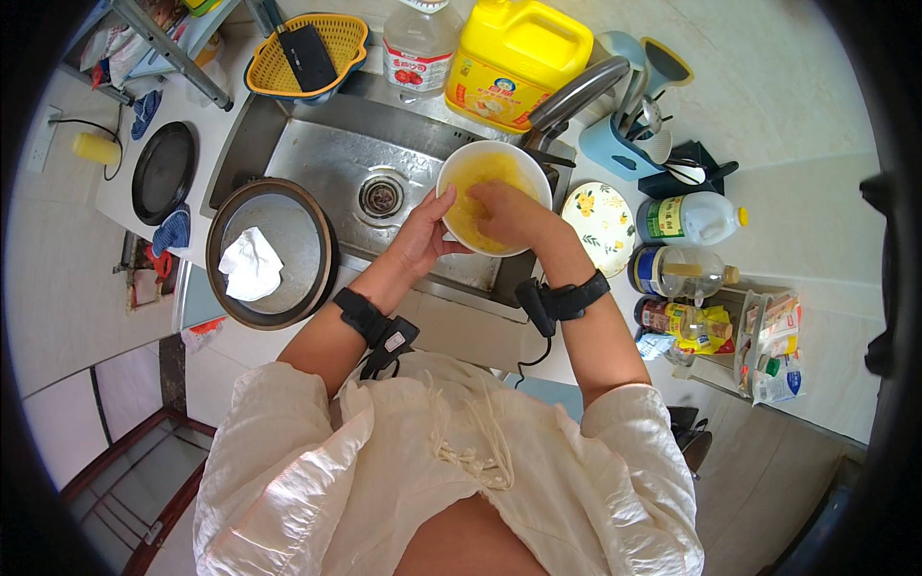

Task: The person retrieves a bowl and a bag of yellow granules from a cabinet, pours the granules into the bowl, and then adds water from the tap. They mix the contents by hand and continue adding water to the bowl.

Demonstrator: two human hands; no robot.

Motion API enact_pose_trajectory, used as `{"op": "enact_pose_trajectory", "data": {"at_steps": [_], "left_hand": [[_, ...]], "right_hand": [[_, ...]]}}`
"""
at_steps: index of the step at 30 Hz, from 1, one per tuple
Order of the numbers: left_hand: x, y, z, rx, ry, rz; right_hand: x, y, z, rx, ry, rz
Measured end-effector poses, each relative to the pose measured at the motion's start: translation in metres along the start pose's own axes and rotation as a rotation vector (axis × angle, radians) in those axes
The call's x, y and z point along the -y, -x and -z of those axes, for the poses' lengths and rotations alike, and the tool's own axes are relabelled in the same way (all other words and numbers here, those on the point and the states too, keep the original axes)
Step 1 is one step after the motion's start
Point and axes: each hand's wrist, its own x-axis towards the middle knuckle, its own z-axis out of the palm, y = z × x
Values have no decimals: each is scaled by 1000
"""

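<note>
My left hand (423, 237) grips the near left rim of a white bowl (546, 189), thumb on the inner edge and fingers beneath it. Yellow liquid or wet food (461, 227) coats the bowl's inside. The fingers of my right hand (508, 212) reach down into that yellow content; whether they pinch anything is hidden. The bowl is held over the right part of a stainless steel sink (324, 165), beside the faucet (580, 90). A plate with a yellow flower pattern (601, 223) lies just right of my right wrist.
Left of the sink, a white cloth (251, 265) lies on a round pan or lid (295, 288). Behind stand a yellow basket (349, 36) with a black cleaver (308, 57), a clear jug (420, 50) and a yellow jug (504, 65). Bottles (684, 218) and a blue utensil holder (616, 147) are right.
</note>
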Motion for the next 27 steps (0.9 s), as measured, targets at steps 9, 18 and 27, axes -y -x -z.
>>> {"op": "enact_pose_trajectory", "data": {"at_steps": [9,18,27], "left_hand": [[-1,3,-2,16,-26,-20],[1,6,0,17,-27,-2],[0,6,2,4,-11,-14]], "right_hand": [[10,5,-3,-89,24,134],[2,1,12,-298,113,215],[2,7,2,-76,72,-67]]}}
